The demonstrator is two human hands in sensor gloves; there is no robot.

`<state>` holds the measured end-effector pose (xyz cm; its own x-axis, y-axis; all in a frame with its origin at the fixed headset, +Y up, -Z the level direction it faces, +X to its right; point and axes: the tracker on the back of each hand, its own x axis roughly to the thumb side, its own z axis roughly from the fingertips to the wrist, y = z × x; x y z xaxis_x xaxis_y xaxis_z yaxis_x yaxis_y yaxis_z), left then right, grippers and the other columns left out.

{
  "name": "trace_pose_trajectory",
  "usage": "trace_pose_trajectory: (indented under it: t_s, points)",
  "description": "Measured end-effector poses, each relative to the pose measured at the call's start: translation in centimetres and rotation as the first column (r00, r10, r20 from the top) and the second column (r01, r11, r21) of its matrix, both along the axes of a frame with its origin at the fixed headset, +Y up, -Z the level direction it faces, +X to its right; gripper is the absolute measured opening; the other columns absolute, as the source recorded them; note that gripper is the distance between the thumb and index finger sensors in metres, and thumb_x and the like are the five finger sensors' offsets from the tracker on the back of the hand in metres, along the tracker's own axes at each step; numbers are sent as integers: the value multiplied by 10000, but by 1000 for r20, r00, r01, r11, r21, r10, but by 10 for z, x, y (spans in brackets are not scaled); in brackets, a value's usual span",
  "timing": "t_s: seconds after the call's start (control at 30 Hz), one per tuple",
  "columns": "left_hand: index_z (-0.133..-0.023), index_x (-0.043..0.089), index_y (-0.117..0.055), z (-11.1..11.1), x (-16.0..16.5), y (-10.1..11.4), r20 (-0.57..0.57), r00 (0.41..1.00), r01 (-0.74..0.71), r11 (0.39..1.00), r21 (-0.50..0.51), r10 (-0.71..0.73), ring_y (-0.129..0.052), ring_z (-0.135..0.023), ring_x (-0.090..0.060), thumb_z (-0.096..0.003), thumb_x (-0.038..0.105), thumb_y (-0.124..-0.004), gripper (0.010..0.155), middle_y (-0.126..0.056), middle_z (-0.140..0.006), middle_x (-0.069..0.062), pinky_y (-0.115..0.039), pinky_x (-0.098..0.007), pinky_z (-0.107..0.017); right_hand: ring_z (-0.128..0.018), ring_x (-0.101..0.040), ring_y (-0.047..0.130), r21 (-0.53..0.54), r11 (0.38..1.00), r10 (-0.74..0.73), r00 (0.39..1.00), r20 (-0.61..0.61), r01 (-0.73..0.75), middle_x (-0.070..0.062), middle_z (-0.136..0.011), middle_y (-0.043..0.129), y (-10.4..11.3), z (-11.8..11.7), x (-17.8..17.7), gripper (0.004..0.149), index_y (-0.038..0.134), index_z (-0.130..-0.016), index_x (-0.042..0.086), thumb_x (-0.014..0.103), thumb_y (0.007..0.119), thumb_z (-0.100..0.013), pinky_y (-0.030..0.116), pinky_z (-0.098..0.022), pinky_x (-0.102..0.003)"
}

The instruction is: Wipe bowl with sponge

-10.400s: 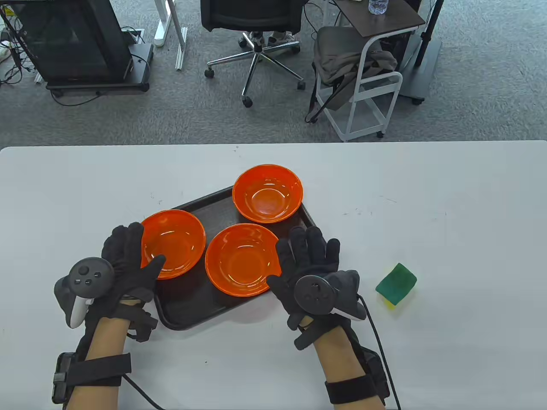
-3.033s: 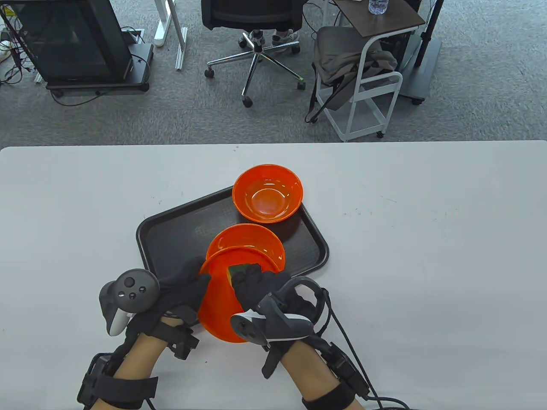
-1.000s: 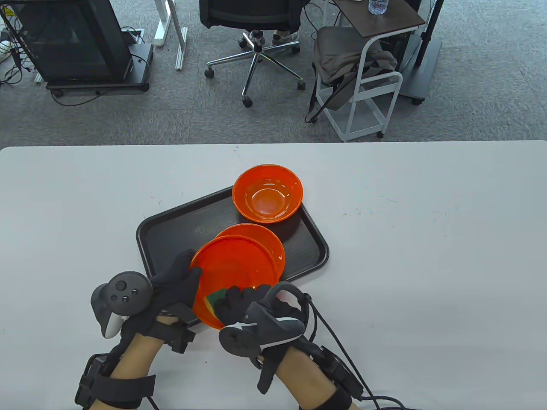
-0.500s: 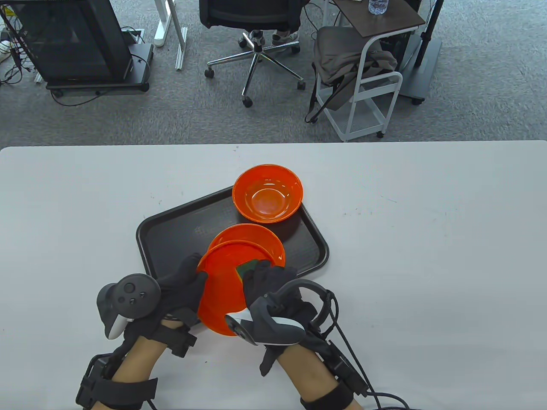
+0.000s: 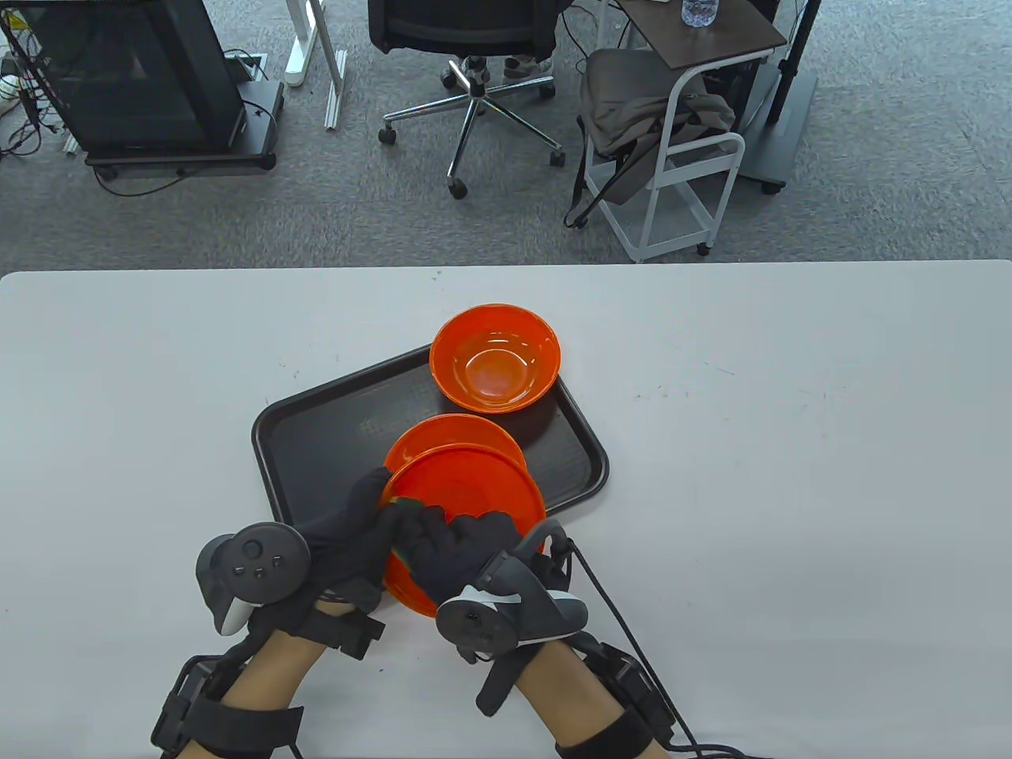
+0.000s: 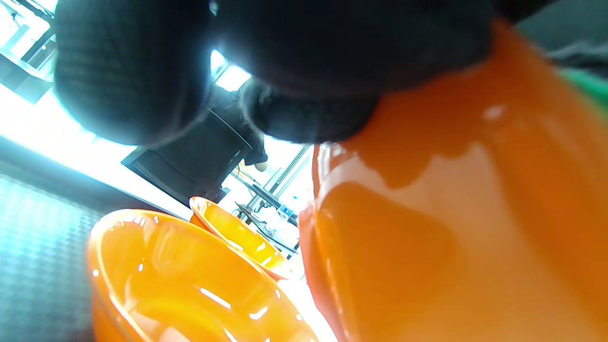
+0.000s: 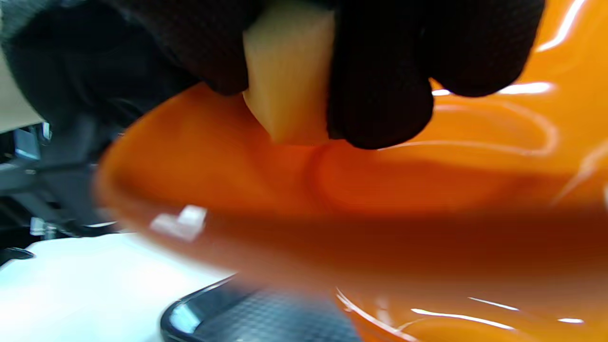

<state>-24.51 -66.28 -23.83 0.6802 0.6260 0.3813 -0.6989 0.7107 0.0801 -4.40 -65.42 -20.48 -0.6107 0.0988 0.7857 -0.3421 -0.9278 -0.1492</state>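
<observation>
My left hand (image 5: 348, 530) grips the near-left rim of an orange bowl (image 5: 474, 506) and holds it tilted above the black tray (image 5: 316, 427). My right hand (image 5: 451, 545) holds the green and yellow sponge (image 5: 405, 506) and presses it against the bowl's inside, near the left rim. In the right wrist view the sponge's pale edge (image 7: 287, 71) shows between my dark fingers (image 7: 380, 95) against the bowl (image 7: 332, 190). In the left wrist view my fingers (image 6: 308, 61) wrap the bowl's outer wall (image 6: 475, 213).
A second orange bowl (image 5: 427, 443) sits on the tray just behind the held one, partly hidden. A third orange bowl (image 5: 496, 357) sits at the tray's far corner. The white table (image 5: 791, 474) stretches to the right. Chairs and a cart stand on the floor beyond.
My right hand moved the sponge from the bowl's far right part down to its left rim. The bowl tipped flatter, showing more of its inside. My left hand kept its grip.
</observation>
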Motion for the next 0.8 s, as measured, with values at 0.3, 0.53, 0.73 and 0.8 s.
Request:
trace_pose_trajectory:
  t_s: [0.3, 0.53, 0.73, 0.8]
  points:
    - [-971, 174, -712, -6, -18, 0, -76, 997, -14, 1000, -7, 14, -990, -52, -42, -519, 452, -780, 535, -991, -436, -57, -952, -359, -223, -668, -377, 932, -87, 987, 125, 986, -109, -135, -241, -927, 831, 2, 7, -12, 498, 632, -958, 93, 322, 797, -547, 740, -485, -594]
    - [-968, 164, -707, -11, -39, 3, -138, 989, -56, 998, -13, 54, -990, -52, -49, -517, 450, -786, 540, -988, -438, -65, -950, -362, -226, -735, -403, 887, -51, 954, 294, 955, -41, -296, -226, -968, 807, 10, 14, -13, 482, 644, -967, 132, 308, 801, -546, 695, -530, -635]
    - [-964, 143, -695, -15, -61, 5, -194, 975, -113, 993, -35, 104, -986, -45, -37, -516, 446, -789, 549, -987, -433, -62, -952, -357, -219, -764, -411, 867, 56, 936, 341, 936, 84, -346, -211, -988, 800, 21, 16, -5, 473, 655, -967, 156, 305, 804, -544, 676, -543, -652]
    - [-964, 141, -694, -16, -66, 4, -207, 969, -144, 989, -45, 132, -985, -44, -36, -517, 444, -789, 549, -987, -433, -62, -952, -357, -219, -772, -414, 859, 78, 937, 330, 937, 118, -340, -209, -995, 792, 24, 15, -1, 471, 655, -969, 161, 305, 803, -546, 672, -547, -656]
